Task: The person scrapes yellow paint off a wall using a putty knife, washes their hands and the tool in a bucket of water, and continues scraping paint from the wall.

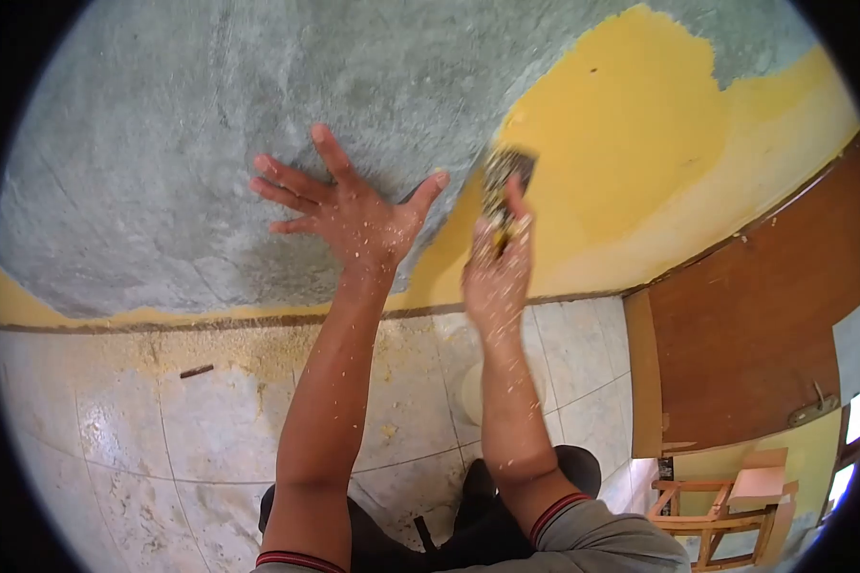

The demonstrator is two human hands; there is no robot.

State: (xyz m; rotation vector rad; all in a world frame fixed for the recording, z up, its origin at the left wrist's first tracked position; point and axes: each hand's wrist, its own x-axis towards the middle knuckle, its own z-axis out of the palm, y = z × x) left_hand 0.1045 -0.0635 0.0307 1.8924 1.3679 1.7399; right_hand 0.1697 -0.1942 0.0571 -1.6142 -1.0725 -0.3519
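Yellow paint [631, 143] is covering the right part of the wall in the head view, while the larger left part is showing bare grey plaster [210, 143]. The person's left hand [349, 215] is pressing flat against the grey plaster with its fingers spread wide, grasping nothing. The right hand [497, 272] is clenching the handle of a scraper [503, 186], and the tool is sticking up out of the fist so that its dark blade end is lying above the knuckles, right at the edge where the yellow paint is meeting the scraped grey. The index finger is running up along the tool's back. The scraper is sitting just beside the left thumb, to its right, and the two hands are staying apart. Pale flecks of dust are clinging to both forearms and to the backs of both hands. Below the wall, a tiled floor [162, 420] is carrying a scatter of yellowish dust along the skirting line. A brown wooden door [745, 325] is standing to the right, and a wooden chair [726, 511] is showing beyond it near the lower right corner.
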